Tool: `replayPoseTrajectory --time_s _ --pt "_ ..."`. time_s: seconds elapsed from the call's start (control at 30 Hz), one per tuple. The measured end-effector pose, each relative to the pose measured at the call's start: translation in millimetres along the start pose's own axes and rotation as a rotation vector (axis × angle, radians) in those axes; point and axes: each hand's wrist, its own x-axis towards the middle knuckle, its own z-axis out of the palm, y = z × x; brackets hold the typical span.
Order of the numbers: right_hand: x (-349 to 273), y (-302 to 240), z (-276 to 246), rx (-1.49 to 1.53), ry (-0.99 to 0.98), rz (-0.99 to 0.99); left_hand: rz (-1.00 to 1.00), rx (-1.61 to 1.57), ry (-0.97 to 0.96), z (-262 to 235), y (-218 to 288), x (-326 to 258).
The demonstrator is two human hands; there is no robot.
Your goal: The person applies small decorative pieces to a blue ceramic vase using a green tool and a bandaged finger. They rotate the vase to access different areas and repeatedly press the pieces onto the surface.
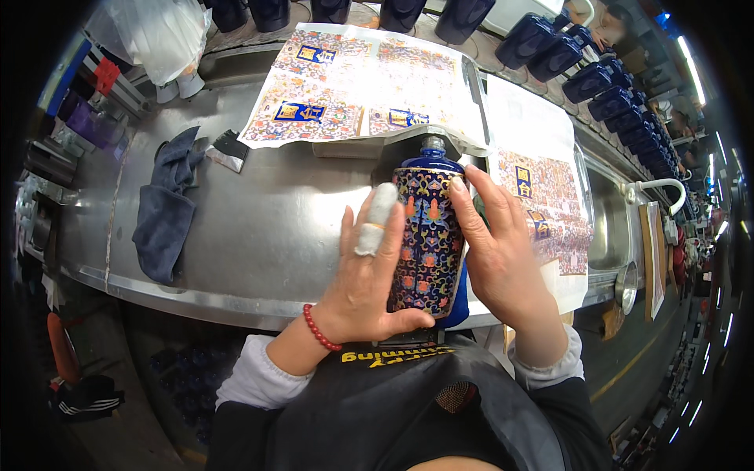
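Note:
A dark blue bottle [429, 235] with a colourful floral pattern stands between my hands at the sink counter's front edge, its narrow neck pointing away from me. My left hand [367, 267] lies along its left side, thumb across the lower end; one finger wears a whitish cover [378, 220], and a red bead bracelet [317, 328] circles the wrist. Against the bottle's right edge, my right hand [503, 251] presses with long, nearly straight fingers. Together the two hands hold it. Something blue [454, 308] shows under the lower end, partly hidden.
Printed decal sheets [314, 86] lie behind the bottle, with another sheet [542, 188] to the right. A dark cloth [166, 212] and a small flat scraper-like piece [228, 151] rest on the metal counter [236, 235]. Several plain blue bottles [526, 39] line the back. A sink [609, 220] is at right.

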Motion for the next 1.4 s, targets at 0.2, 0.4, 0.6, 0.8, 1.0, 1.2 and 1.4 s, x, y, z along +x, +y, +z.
replayPoseTrajectory --time_s 0.2,0.4,0.6,0.8,1.0,1.2,1.4 --pt "-13 -2 3 0.041 -0.016 0.019 0.007 0.164 -0.078 -6 0 -9" --pt "-23 -9 3 0.076 -0.049 0.030 0.038 0.295 -0.146 -18 9 -2" --pt "-23 -16 0 0.048 -0.082 0.051 0.021 0.142 -0.070 -11 9 3" --pt "-19 -20 -1 0.015 -0.076 0.064 0.022 0.158 -0.082 -9 8 2" --pt "-18 -23 -4 -0.011 -0.100 0.079 0.058 0.003 -0.013 -11 -2 3" --pt "-18 -23 -2 -0.014 -0.077 0.074 0.021 0.057 0.051 2 -4 6" --pt "-18 -23 -1 -0.005 -0.077 0.079 0.037 0.137 0.041 -1 -1 7"
